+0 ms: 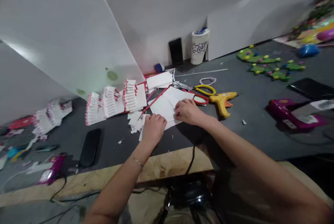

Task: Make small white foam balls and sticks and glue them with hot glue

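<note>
A sheet of white paper (167, 105) lies on the dark tabletop in front of me. My left hand (154, 128), with a bracelet on its wrist, is closed at the sheet's near left edge. Farther right, my right hand (190, 112) rests with bent fingers on the sheet's right side, gripping its edge; the fingertips are partly hidden. White paper scraps (135, 121) lie left of my left hand. Beyond the sheet are yellow-handled scissors (206, 89) and red-handled scissors (199, 98). A yellow glue gun (222, 103) lies right of my right hand.
White folded paper pieces with red tips (129, 95) stand in rows at left. Black phones (90, 147) and a magenta device (292, 114) flank the work area. A paper cup (199, 46) stands against the back wall. Green decorated shapes (257, 57) lie at far right.
</note>
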Demonstrator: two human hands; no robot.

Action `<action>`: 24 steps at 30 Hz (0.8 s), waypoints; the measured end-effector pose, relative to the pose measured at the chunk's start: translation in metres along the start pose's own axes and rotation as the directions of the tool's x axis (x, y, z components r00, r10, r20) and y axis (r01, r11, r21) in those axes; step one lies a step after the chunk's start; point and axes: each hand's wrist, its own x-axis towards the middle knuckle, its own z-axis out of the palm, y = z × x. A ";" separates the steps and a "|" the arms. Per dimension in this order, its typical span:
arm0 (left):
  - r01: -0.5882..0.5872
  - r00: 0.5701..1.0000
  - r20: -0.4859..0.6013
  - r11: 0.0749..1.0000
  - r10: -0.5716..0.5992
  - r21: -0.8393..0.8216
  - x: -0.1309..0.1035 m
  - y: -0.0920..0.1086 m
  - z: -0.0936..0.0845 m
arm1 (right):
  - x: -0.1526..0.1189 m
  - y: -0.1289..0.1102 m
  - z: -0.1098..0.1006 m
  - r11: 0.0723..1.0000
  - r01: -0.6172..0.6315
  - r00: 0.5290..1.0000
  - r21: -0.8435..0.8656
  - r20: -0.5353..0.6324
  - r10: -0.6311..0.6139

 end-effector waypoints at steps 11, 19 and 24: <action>0.063 0.993 -0.085 0.984 -0.078 -0.166 -0.020 -0.008 0.007 | -0.009 0.005 -0.001 0.993 0.109 0.993 0.048 -0.057 -0.107; 0.155 0.987 -0.020 0.973 -0.161 -0.174 -0.021 -0.008 0.006 | -0.009 0.006 -0.001 0.997 0.079 0.996 0.025 -0.033 -0.078; 0.257 0.965 0.130 0.930 -0.229 -0.264 -0.011 -0.014 0.001 | -0.006 0.002 -0.005 0.999 0.027 1.000 -0.022 0.012 -0.027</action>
